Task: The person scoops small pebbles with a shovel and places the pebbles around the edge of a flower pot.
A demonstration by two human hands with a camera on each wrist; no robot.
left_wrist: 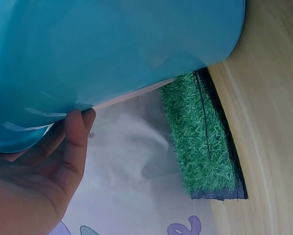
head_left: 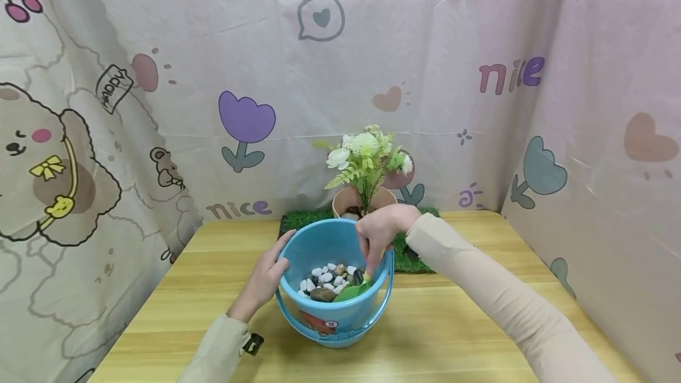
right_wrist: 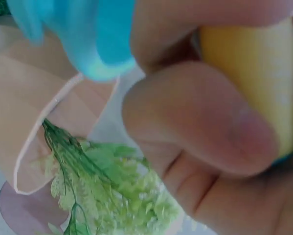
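Observation:
A light blue bucket (head_left: pixel 353 315) stands on the table, holding white, brown and dark pebbles (head_left: pixel 326 278). My left hand (head_left: pixel 268 272) grips its left rim, thumb over the edge; in the left wrist view the fingers (left_wrist: pixel 73 147) lie against the outer wall. Reaching down into the bucket from the right, my right hand (head_left: pixel 385 228) holds a toy shovel with a green blade (head_left: pixel 351 292). The blade rests among the pebbles at the near right side, its tip partly hidden. In the right wrist view, thumb and fingers wrap the shovel's yellow handle (right_wrist: pixel 263 63).
Behind the bucket, a pinkish pot (head_left: pixel 348 197) with white flowers and green leaves (head_left: pixel 364 155) stands on an artificial grass mat (head_left: pixel 305 218). The bucket's blue carrying handle (head_left: pixel 298 327) hangs down in front. Printed cloth encloses the wooden table (head_left: pixel 213 276) at the back and sides.

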